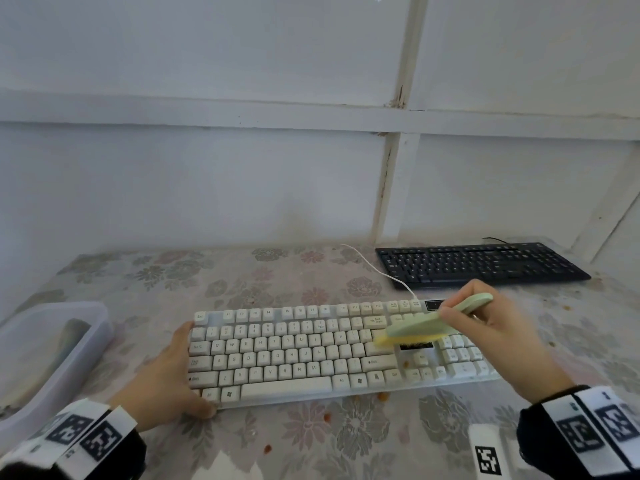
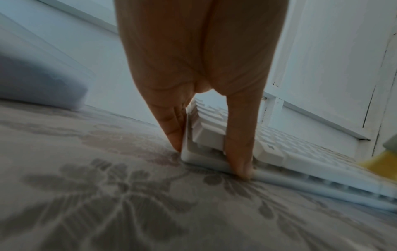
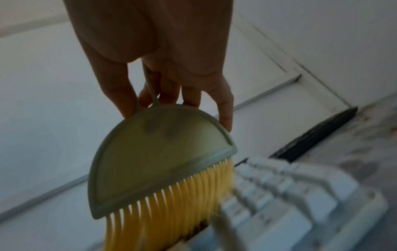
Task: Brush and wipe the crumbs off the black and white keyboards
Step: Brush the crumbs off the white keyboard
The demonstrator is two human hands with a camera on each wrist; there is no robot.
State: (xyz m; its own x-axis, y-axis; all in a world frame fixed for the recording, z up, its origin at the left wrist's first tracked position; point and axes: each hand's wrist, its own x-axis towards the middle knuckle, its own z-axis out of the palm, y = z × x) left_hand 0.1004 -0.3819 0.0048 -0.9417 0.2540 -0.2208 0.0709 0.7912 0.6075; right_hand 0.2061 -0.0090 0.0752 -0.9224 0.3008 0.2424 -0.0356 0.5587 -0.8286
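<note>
Nearest, your left hand (image 1: 169,379) braces the left end of the white keyboard (image 1: 311,351): the thumb lies along its front edge at the corner and the straight fingers (image 2: 174,129) press against its left side, fingertips down on the flowered tablecloth (image 1: 311,438). Orange crumbs (image 1: 382,396) lie on the cloth just in front of the keyboard, and a printed marker card (image 1: 488,459) sits at the near right edge. Your right hand (image 1: 498,337) is curled round the loop handle of a pale green brush (image 1: 429,322), fingers spread against the back of its half-round head (image 3: 154,161). Its yellow bristles (image 3: 171,208) touch the keys at the right of the main block, beside the arrow and number keys; the bristle tips look dark, though blur hides the detail. To the left, a translucent plastic tub (image 1: 52,344) stands on the cloth, its contents unclear. Farther back on the right, the black keyboard (image 1: 478,263) lies well apart from both hands, near the white panelled wall (image 1: 207,168). A white cable (image 1: 377,268) runs from the white keyboard's rear edge toward the wall.
</note>
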